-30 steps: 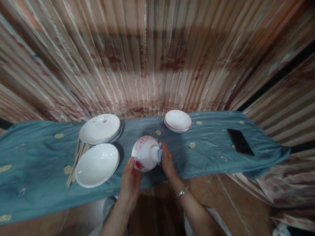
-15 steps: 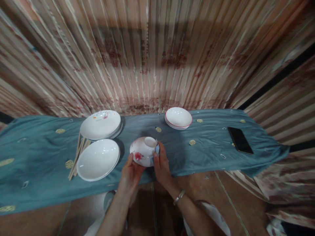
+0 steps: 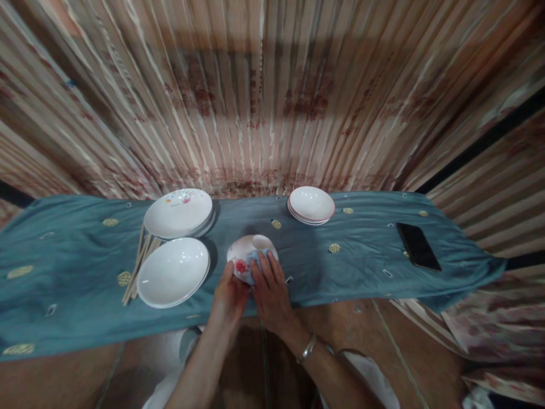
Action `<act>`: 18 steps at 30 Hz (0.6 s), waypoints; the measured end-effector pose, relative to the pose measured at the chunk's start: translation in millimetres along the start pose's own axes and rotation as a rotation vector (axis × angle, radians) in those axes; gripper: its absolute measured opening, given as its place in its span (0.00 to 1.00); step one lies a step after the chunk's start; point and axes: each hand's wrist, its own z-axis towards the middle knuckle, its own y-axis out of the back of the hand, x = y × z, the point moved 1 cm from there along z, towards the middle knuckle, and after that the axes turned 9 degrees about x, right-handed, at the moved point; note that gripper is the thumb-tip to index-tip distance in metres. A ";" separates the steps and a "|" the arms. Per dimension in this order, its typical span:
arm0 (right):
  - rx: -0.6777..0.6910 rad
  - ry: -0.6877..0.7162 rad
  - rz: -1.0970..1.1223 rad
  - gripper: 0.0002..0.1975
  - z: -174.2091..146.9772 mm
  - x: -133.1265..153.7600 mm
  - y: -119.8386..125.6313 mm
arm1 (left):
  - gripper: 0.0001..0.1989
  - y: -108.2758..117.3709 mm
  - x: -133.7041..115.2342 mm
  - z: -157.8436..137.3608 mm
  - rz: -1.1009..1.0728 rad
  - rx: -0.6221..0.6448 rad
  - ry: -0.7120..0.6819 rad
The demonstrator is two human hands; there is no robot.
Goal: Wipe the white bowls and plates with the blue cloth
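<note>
A white bowl [image 3: 238, 254] with a red flower print is held tilted, its foot ring turned up, above the near part of the table. My left hand [image 3: 230, 295] grips its left side, thumb on the outer wall near the flower. Against the outer wall, my right hand [image 3: 271, 289] presses a small light-blue cloth [image 3: 256, 259] with its fingers. Part of the cloth and the bowl's right side are hidden under those fingers. The inside of the bowl faces away from view.
A teal tablecloth [image 3: 357, 278] covers the narrow table. To the left are stacked floral plates [image 3: 179, 213], white deep plates [image 3: 174, 272] and wooden chopsticks [image 3: 140, 262]. A stack of red-rimmed bowls [image 3: 311, 204] stands at the back; a black phone [image 3: 418, 246] lies right.
My right hand has moved from the bowl's right edge onto its near outer wall, carrying the blue cloth across it. The left hand keeps its grip. The view has shifted slightly.
</note>
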 end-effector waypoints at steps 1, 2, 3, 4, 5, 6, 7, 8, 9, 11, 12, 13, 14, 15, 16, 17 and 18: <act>-0.004 0.012 -0.027 0.28 0.8 0.4 -0.5 | 0.16 0.7 1.3 -0.7 0.012 -0.002 -0.004; -0.003 0.024 -0.052 0.28 1.5 1.1 -0.8 | 0.14 1.1 2.6 -1.6 0.027 -0.007 -0.015; 0.002 0.036 -0.072 0.27 2.4 2.1 -0.9 | 0.13 1.2 3.9 -2.7 0.045 -0.014 -0.030; 0.010 0.049 -0.087 0.27 3.5 3.2 -0.6 | 0.11 1.0 5.2 -3.8 0.067 -0.017 -0.050; 0.018 0.058 -0.099 0.26 4.8 4.2 0.3 | 0.10 0.8 6.5 -4.8 0.093 -0.017 -0.071; 0.022 0.065 -0.107 0.26 6.3 5.1 1.7 | 0.09 0.5 7.8 -5.6 0.119 -0.013 -0.089; 0.020 0.066 -0.113 0.25 8.0 5.7 3.7 | 0.08 0.4 9.1 -6.3 0.140 -0.007 -0.101; 0.014 0.061 -0.115 0.25 9.9 6.1 6.3 | 0.07 0.6 10.5 -6.9 0.159 0.001 -0.109; 0.011 0.053 -0.112 0.25 11.9 6.1 9.2 | 0.07 1.1 11.8 -7.2 0.179 0.011 -0.113; 0.010 0.043 -0.094 0.25 16.1 5.6 16.0 | 0.08 2.9 14.1 -7.4 0.235 0.027 -0.126; 0.013 0.042 -0.083 0.25 18.2 5.2 19.7 | 0.09 4.2 14.9 -7.3 0.272 0.027 -0.137; 0.016 0.040 -0.074 0.25 20.3 4.9 23.5 | 0.10 5.4 15.6 -7.2 0.317 0.025 -0.149; 0.019 0.037 -0.068 0.25 22.3 4.6 27.4 | 0.11 6.4 16.1 -7.0 0.363 0.026 -0.160; 0.021 0.031 -0.065 0.25 24.3 4.4 31.2 | 0.12 7.0 16.4 -6.8 0.403 0.033 -0.169; 0.025 0.019 -0.063 0.25 26.2 4.1 34.8 | 0.12 7.2 16.5 -6.7 0.433 0.047 -0.175; 0.031 0.003 -0.060 0.24 28.3 3.8 38.3 | 0.12 7.1 16.4 -6.6 0.455 0.066 -0.178; 0.035 -0.015 -0.054 0.24 30.4 3.3 41.5 | 0.12 6.6 16.2 -6.6 0.469 0.085 -0.180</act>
